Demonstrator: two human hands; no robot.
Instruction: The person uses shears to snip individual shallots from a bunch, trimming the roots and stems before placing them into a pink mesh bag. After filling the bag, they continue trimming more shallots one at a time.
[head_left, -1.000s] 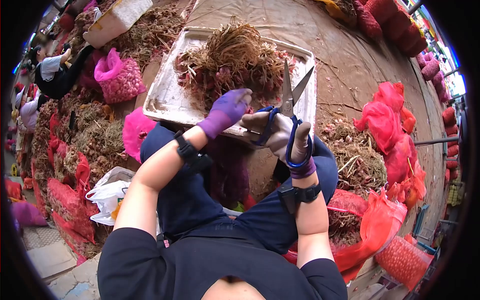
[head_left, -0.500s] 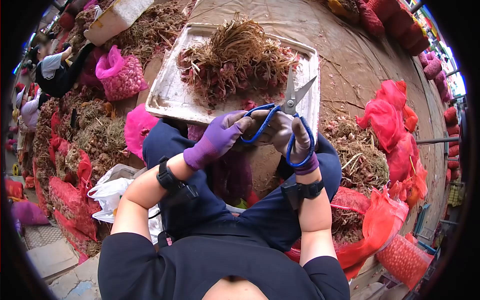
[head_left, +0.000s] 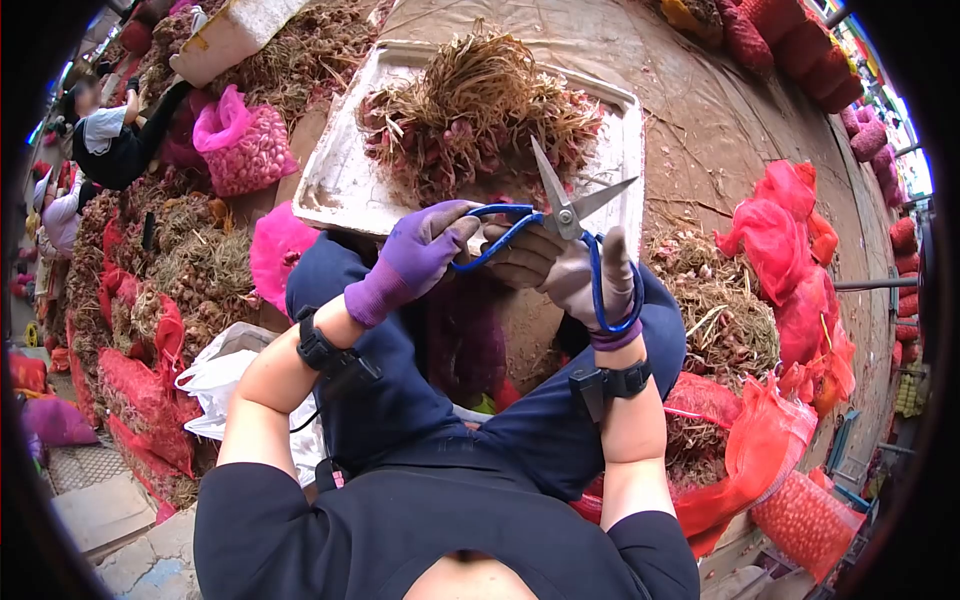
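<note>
Scissors [head_left: 567,221] grasped by right hand [head_left: 572,280] now tilt further left, apparently not cutting; left hand [head_left: 415,254] curls, contents unclear.

A white tray [head_left: 335,185] with raised edges carries a heap of dry-stemmed shallots [head_left: 480,120] toward its far side; brown ground [head_left: 690,130] bears another heap [head_left: 715,315] at right.

- Tray [head_left: 335,180]: 12 o'clock from the lap [head_left: 400,420]; shallot heap [head_left: 480,120] on it.
- Scissors [head_left: 568,222]: 5 o'clock from the heap, in the right hand [head_left: 570,275].
- Left hand [head_left: 420,250]: 9 o'clock from the scissors.
- From the tray: box [head_left: 230,45] at 10 o'clock, filled mesh bag [head_left: 248,160] at 9, floor pile [head_left: 715,330] at 4.
</note>
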